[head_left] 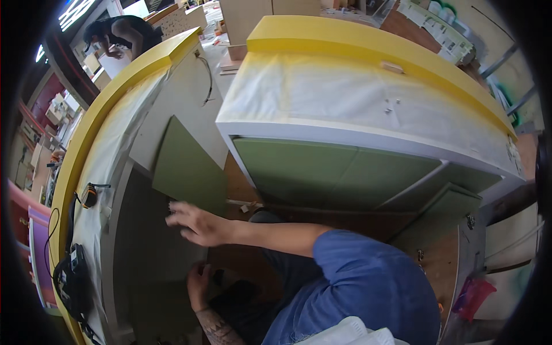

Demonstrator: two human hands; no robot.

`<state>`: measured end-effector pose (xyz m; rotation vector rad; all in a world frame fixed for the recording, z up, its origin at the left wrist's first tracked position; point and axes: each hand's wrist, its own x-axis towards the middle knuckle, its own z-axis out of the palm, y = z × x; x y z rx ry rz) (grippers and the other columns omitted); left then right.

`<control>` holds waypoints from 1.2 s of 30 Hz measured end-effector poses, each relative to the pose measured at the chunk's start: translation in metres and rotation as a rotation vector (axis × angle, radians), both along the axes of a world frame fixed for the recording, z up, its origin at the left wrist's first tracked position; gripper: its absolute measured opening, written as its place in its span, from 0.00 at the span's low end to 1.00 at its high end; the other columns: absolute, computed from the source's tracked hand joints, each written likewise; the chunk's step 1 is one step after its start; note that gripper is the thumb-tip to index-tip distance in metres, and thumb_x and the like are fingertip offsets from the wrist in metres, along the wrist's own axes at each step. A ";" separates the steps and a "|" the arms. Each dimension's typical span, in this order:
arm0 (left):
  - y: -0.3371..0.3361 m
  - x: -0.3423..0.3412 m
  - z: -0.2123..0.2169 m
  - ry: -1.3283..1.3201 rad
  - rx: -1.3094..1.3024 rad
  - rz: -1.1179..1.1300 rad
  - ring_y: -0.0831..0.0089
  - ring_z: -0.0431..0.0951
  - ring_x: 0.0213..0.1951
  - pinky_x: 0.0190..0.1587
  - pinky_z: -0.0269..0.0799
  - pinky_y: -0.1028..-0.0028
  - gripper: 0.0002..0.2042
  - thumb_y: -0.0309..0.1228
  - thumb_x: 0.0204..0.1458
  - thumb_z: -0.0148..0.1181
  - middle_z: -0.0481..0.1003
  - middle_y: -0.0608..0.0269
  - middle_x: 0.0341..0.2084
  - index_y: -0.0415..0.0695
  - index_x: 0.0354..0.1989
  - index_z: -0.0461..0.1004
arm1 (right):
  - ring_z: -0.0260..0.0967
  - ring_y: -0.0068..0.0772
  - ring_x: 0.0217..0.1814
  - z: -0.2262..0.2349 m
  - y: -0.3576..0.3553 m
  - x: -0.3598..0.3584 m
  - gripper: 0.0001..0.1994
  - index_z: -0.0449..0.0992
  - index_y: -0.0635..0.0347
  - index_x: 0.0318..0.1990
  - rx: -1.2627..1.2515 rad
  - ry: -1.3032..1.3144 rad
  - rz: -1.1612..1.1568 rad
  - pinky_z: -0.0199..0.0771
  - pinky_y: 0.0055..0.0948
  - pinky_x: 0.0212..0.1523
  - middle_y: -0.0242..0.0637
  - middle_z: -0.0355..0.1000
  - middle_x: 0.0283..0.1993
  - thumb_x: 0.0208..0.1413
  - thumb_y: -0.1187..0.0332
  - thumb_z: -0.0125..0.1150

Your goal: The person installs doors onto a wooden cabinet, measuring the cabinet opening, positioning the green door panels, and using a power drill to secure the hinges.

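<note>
My right hand [198, 225] reaches across to the left with its fingers spread, holding nothing. Just beyond it, a green cabinet door panel [187, 164] stands tilted at the left cabinet. Lower down, in shadow, my left hand [198, 283] is beside the dark grey-green front of the left cabinet [150, 241]; its fingers are partly hidden, and I cannot make out whether they grip anything. A small dark object [218, 278] shows just right of that hand.
A white counter with a yellow top edge [345, 35] and green doors [322, 169] faces me. Another green panel [443, 210] leans at the right. A tape measure [89, 195] and a black tool [75, 282] lie on the left counter. Another person [123, 35] bends at the far left.
</note>
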<state>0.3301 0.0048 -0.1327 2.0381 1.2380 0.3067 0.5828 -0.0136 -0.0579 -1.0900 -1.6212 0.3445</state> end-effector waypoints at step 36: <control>0.021 0.096 -0.070 -0.012 0.140 -0.269 0.58 0.85 0.42 0.46 0.79 0.63 0.15 0.29 0.61 0.61 0.84 0.45 0.41 0.31 0.52 0.81 | 0.81 0.50 0.52 0.203 -0.423 0.394 0.10 0.86 0.64 0.45 0.037 -0.579 -0.975 0.79 0.42 0.57 0.50 0.83 0.47 0.62 0.68 0.66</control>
